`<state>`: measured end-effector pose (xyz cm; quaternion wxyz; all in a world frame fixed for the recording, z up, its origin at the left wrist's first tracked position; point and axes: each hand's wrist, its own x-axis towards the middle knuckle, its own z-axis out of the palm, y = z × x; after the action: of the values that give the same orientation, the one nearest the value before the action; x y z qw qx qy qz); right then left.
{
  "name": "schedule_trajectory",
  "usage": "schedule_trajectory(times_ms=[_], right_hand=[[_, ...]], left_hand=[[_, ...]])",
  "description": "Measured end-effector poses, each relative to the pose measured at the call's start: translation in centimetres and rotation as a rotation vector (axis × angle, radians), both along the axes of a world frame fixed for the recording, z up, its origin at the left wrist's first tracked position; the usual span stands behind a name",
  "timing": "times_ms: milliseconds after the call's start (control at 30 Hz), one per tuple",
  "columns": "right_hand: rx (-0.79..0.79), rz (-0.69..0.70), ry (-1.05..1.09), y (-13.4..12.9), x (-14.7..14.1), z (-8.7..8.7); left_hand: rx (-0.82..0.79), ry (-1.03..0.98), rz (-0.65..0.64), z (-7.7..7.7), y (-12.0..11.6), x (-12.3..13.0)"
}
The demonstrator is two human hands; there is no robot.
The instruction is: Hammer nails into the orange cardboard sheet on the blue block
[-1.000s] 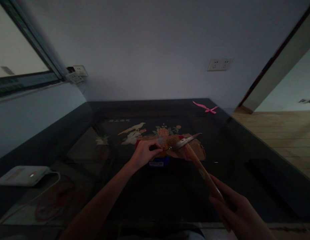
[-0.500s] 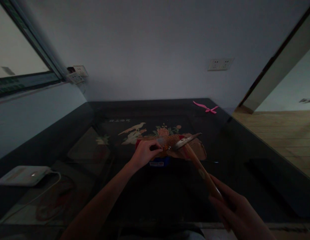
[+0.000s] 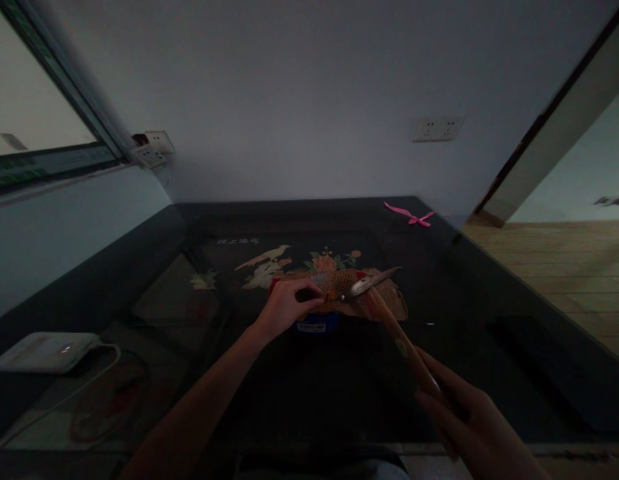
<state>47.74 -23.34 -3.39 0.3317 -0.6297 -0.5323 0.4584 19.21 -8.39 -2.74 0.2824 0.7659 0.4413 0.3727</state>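
My right hand (image 3: 472, 417) is wrapped round the wooden handle of a claw hammer (image 3: 402, 343). The hammer's metal head lies over a brown piece dotted with small holes (image 3: 339, 283), close to my left fingertips. My left hand (image 3: 288, 308) is closed in a pinch at this piece's near edge; what it pinches is too small and dark to make out. Beneath lies a crumpled brown cardboard-like sheet (image 3: 393, 301) with red parts showing. A blue object with a white label (image 3: 316, 325) sits just in front of it.
The dark glossy table (image 3: 299, 393) carries a bird-and-flower picture. A white power bank (image 3: 44, 352) with a cable lies at the left, a pink ribbon (image 3: 413, 219) at the far right. A long dark object (image 3: 544, 373) rests near the right edge. A wall stands behind.
Both hands and the hammer are nearly where they were. The hammer head has shifted very slightly, and the whole view has drifted a little.
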Motion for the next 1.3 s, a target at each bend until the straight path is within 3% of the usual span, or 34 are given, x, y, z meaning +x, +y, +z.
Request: schedule_trajectory(times_ms=[233, 400, 600, 833, 1000, 1133, 1300], right_hand=[[-0.025, 0.068, 0.007, -0.1, 0.5, -0.2], [-0.073, 0.057, -0.009, 0.0, 0.6, -0.3], [-0.093, 0.063, -0.009, -0.1, 0.4, -0.1], [-0.087, 0.067, 0.037, -0.2, 0.6, -0.2], [-0.049, 0.045, 0.035, -0.1, 0.4, -0.2], [-0.040, 0.051, 0.050, -0.2, 0.4, -0.4], [-0.069, 0.051, 0.060, -0.1, 0.4, -0.2]], left_hand=[[-0.009, -0.050, -0.051, 1.0, -0.3, -0.1], [0.087, -0.053, -0.037, 0.5, -0.1, -1.5], [0.069, -0.071, -0.016, 0.3, -0.6, -2.8], [0.532, 0.147, 0.043, 1.9, -1.9, -0.9], [0.695, 0.405, 0.039, 2.3, -2.3, 1.6], [0.677, 0.489, 0.060, 2.2, -2.1, 2.3], [0.584, 0.438, 0.063, 2.3, -2.0, 1.9]])
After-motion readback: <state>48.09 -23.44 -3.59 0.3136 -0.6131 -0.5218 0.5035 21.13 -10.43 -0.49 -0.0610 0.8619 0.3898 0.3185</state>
